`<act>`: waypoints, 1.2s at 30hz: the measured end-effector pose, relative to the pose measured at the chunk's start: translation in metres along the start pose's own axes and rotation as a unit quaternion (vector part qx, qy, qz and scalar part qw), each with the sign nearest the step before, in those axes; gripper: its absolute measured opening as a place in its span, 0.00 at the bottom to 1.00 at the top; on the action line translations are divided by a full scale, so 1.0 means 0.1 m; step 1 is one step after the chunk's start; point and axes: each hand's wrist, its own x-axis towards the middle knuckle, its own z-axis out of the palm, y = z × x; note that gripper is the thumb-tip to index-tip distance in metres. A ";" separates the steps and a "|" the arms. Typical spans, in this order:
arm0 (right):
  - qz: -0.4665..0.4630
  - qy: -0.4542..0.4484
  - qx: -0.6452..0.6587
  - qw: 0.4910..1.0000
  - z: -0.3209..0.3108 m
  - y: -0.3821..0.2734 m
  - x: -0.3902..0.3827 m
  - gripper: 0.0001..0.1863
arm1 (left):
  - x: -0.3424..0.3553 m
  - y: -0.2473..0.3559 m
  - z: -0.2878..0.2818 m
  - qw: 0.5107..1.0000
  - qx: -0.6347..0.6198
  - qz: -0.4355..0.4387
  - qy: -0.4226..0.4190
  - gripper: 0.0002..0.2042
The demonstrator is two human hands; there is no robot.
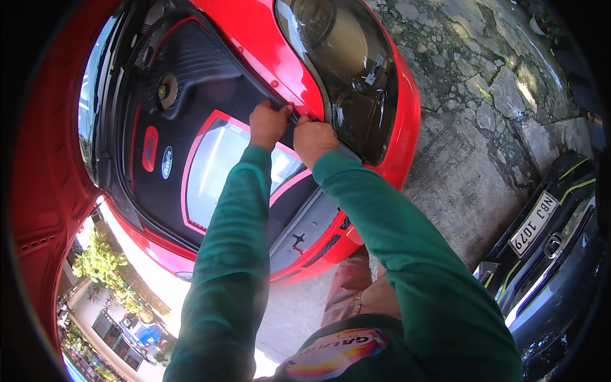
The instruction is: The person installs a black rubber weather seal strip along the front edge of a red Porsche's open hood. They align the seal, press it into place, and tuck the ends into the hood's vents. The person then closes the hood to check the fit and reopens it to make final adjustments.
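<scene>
both hands, left hand point(267, 124) and right hand point(313, 139), are pinched shut side by side on the black rubber strip point(287, 109), which runs along the red car's point(254, 38) edge by the headlight point(350, 70).

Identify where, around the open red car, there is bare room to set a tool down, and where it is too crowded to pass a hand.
Bare paved ground lies between the red car's headlight and the dark parked car. The black engine cover, left of the hands, is also uncovered. It is crowded at the black strip by the headlight, where the left hand and right hand grip side by side.
</scene>
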 end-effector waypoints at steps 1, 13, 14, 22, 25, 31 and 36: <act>0.007 0.000 -0.009 1.000 0.04 0.01 0.02 0.11 | 0.00 0.02 0.09 0.999 0.026 0.014 0.023 0.15; 0.028 -0.133 -0.042 0.990 -0.13 -0.25 0.29 0.18 | -0.02 -0.11 -0.01 0.992 -0.109 -0.042 0.046 0.20; 0.040 -0.126 -0.036 0.991 -0.12 -0.24 0.31 0.18 | 0.05 -0.16 0.04 0.974 -0.215 -0.058 0.048 0.20; -0.046 -0.211 0.063 0.974 -0.33 0.05 0.29 0.19 | 0.27 -0.12 0.02 0.954 -0.265 -0.087 0.111 0.14; -0.134 -0.255 0.106 0.952 -0.49 0.41 0.28 0.19 | 0.18 0.08 0.03 0.951 -0.259 -0.131 0.107 0.13; -0.198 -0.318 0.134 0.918 -1.06 1.14 0.12 0.17 | 0.33 0.27 0.15 0.826 -0.501 -0.180 0.184 0.27; -0.182 -0.345 0.140 0.910 -1.32 1.63 0.10 0.17 | 0.63 0.18 0.44 0.892 -0.076 -0.072 0.439 0.36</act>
